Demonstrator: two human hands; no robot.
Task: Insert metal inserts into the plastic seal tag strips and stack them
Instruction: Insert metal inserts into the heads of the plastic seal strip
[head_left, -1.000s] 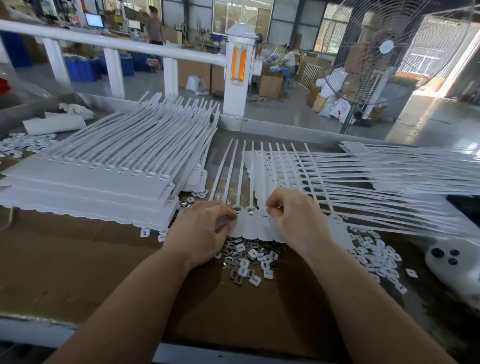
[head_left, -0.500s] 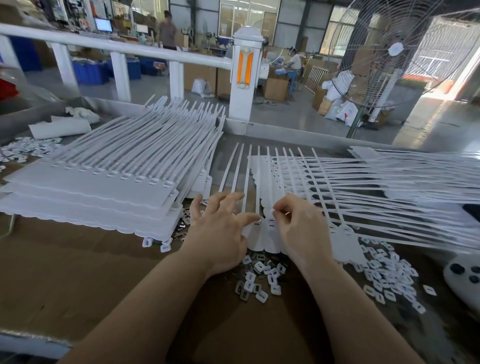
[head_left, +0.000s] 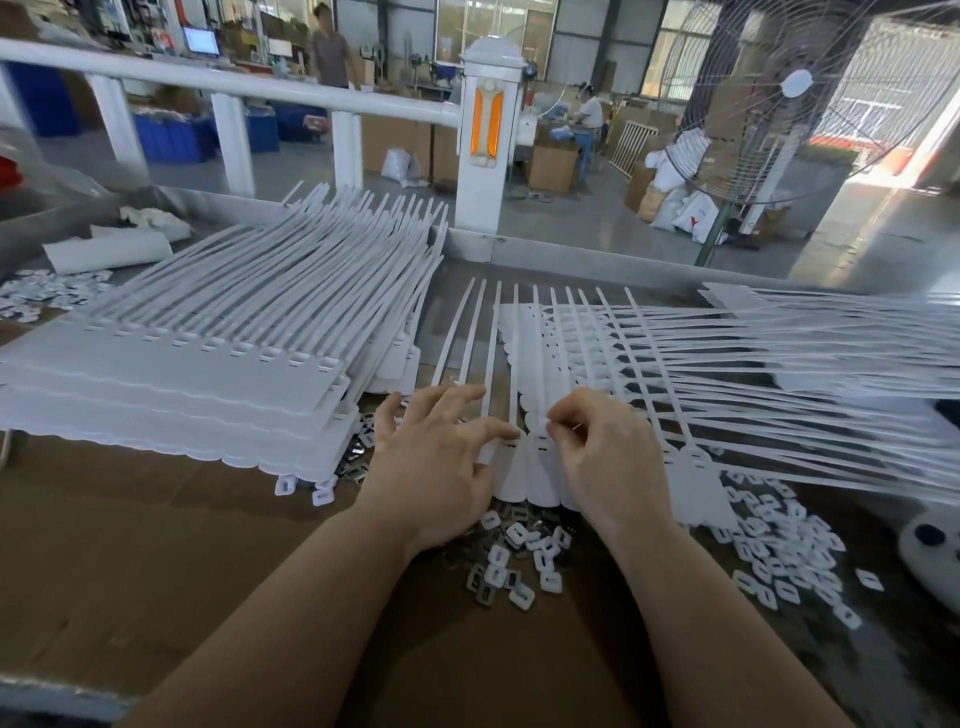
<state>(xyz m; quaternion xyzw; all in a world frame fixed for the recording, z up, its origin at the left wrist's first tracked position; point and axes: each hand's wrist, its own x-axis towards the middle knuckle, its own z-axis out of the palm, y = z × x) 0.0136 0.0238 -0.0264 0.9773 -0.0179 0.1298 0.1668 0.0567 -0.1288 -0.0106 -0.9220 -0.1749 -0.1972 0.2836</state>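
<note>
Where the brown cardboard worktop (head_left: 156, 545) met its far edge, a tall stack of finished strips (head_left: 171, 384) lay at left, white, flat-headed, long-tailed. One white seal tag strip (head_left: 519, 467) lay flat centrally: left hand (head_left: 436, 467) spread open, fingertips pressing its heads; right hand (head_left: 608, 462) pinched thumb-to-forefinger at a slot, contents too small to tell. Loose metal inserts (head_left: 514, 561) lay just below; no legible writing.

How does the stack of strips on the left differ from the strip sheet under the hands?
The left stack is many sheets deep; the sheet under the hands is a single layer. The stack's tails angle up-right; the sheet's tails point almost straight away. Both are white plastic.
</note>
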